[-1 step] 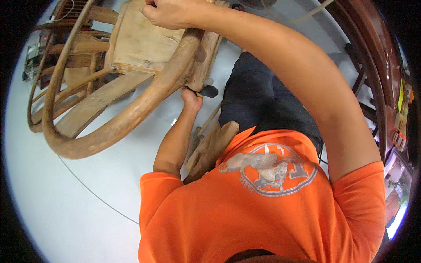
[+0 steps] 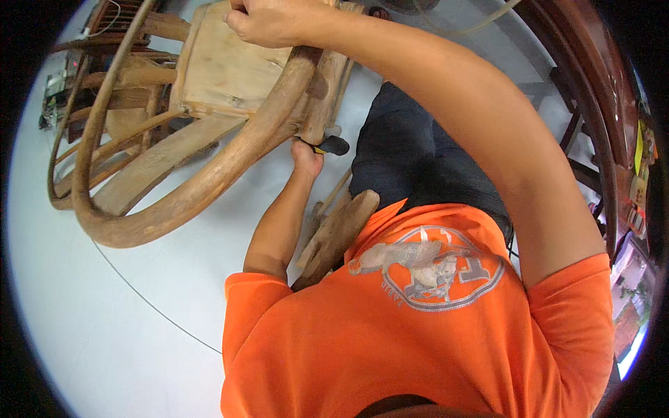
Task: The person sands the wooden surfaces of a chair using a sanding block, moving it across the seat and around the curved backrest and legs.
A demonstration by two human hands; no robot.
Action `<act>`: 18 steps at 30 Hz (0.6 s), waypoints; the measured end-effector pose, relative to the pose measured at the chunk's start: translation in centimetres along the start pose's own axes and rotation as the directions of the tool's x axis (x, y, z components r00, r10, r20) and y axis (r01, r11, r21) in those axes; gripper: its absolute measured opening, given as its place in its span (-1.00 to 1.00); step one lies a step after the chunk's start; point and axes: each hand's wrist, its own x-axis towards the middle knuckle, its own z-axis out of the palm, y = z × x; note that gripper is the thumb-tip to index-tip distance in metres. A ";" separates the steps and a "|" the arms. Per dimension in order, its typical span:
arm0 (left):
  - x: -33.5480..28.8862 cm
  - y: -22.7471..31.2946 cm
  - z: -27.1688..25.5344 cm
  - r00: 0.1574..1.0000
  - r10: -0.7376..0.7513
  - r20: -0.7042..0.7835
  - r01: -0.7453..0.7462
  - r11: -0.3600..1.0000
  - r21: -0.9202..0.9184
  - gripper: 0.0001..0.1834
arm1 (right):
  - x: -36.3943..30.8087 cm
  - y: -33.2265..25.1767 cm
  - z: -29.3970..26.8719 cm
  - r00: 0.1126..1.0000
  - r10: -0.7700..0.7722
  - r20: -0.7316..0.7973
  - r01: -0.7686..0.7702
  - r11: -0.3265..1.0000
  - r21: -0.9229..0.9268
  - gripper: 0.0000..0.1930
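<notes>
A wooden armchair (image 2: pixel 188 212) with a thick curved rail stands tilted before me at the upper left. My left hand (image 2: pixel 307 160) reaches up to the underside of its rail, fingers closed round a black tool with a yellow part (image 2: pixel 333 145). The chair's wood hides some of this tool, so I cannot tell its exact kind. My right hand (image 2: pixel 268 22) is at the top edge of the picture, above the chair's pale flat panel (image 2: pixel 230 70). Its fingers are curled closed; whatever they hold, if anything, is hidden.
Another wooden chair (image 2: pixel 132 76) stands behind at the far left. Beside my left hip rises a worn wooden seat part (image 2: pixel 341 237). Dark red-brown curved furniture (image 2: pixel 592 90) lines the right side. A thin cable (image 2: pixel 150 303) crosses the pale floor.
</notes>
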 end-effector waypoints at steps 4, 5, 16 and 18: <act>-2.9 1.5 2.1 0.992 -0.123 -0.020 0.124 0.969 0.212 -0.47 | -0.7 1.1 1.0 0.981 -0.016 -0.196 -0.023 0.980 -0.197 -0.63; -3.6 2.2 2.2 0.986 -0.144 -0.086 0.160 0.962 0.222 -0.46 | -0.9 1.2 1.0 0.977 -0.027 -0.213 -0.015 0.980 -0.197 -0.63; -18.2 10.7 13.8 0.977 0.053 0.205 -0.200 0.540 0.818 -0.70 | -16.8 5.7 -1.3 0.894 0.414 -0.174 -0.392 0.908 0.148 -0.57; -18.5 10.0 15.4 0.838 0.256 0.482 -0.534 0.206 0.820 -0.70 | -20.9 6.7 -0.7 0.816 0.501 0.289 -0.578 0.723 0.379 -0.48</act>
